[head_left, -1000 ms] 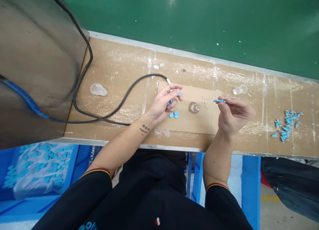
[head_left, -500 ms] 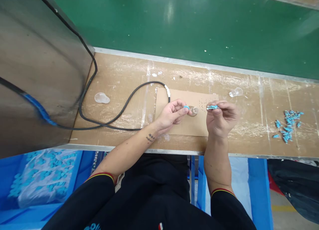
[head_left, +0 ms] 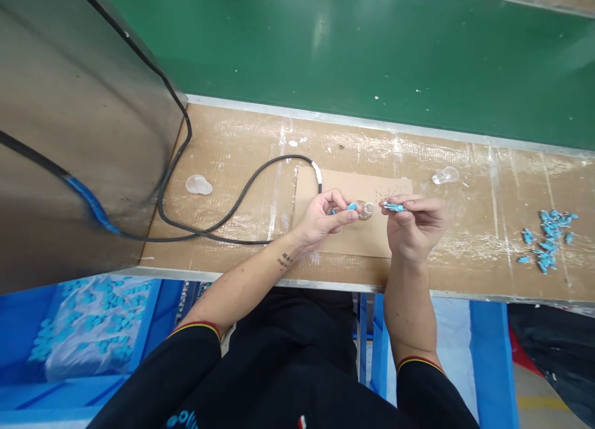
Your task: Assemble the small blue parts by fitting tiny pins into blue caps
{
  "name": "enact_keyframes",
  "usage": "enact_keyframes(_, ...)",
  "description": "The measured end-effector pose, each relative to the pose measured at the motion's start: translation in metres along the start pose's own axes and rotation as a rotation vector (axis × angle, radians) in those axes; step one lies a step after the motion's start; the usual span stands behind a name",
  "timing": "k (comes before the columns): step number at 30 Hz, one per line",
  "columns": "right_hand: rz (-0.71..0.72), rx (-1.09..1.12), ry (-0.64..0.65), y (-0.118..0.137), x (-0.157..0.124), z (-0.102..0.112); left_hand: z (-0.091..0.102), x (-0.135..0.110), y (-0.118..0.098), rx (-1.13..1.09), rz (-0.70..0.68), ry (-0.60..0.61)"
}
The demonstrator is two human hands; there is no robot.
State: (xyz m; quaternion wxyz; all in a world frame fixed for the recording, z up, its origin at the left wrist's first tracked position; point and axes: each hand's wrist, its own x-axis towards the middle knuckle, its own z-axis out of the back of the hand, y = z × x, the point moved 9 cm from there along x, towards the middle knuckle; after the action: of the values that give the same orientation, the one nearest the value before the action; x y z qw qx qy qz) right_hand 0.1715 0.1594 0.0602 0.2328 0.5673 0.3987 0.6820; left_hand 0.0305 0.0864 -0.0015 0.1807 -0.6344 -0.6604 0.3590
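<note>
Above the desk (head_left: 251, 131), the left grip (head_left: 325, 221) here pinches a blue disc (head_left: 352, 206), its flat face tipped up into view. Just right of it sits a clear piece (head_left: 367, 210). Beyond that, the right grip (head_left: 415, 227) clasps a slim blue part (head_left: 394, 207), long axis nearly sideways, pale tip pointing left. Farther right lie heaped blue pieces (head_left: 551, 240).

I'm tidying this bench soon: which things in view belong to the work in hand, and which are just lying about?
Seemingly in use:
- blue disc in the left hand
- blue piece in the right hand
- clear object between them
- cardboard sheet beneath
- probably the blue pile, far right

Seemingly lying about:
- clear rounded item, left
- clear item beyond the right hand
</note>
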Motion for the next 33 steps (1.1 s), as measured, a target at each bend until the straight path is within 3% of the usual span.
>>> enact_keyframes(7,0.037,-0.421,0.053,-0.003,0.014,0.018,0.017,0.003,-0.015,-0.036,-0.059,-0.098)
enact_keyframes(15,-0.177,-0.647,0.123,-0.053,0.02,0.056,0.026,0.004,-0.03,0.02,-0.081,-0.136)
enact_keyframes(20,-0.254,-0.68,0.144,-0.076,0.017,0.056,0.029,0.006,-0.029,-0.011,-0.08,-0.161)
enact_keyframes(26,-0.251,-0.63,0.099,-0.093,0.016,0.05,0.03,0.006,-0.026,-0.01,-0.018,-0.255)
enact_keyframes(33,-0.268,-0.652,0.187,-0.099,0.016,0.047,0.032,0.006,-0.025,-0.012,-0.037,-0.253)
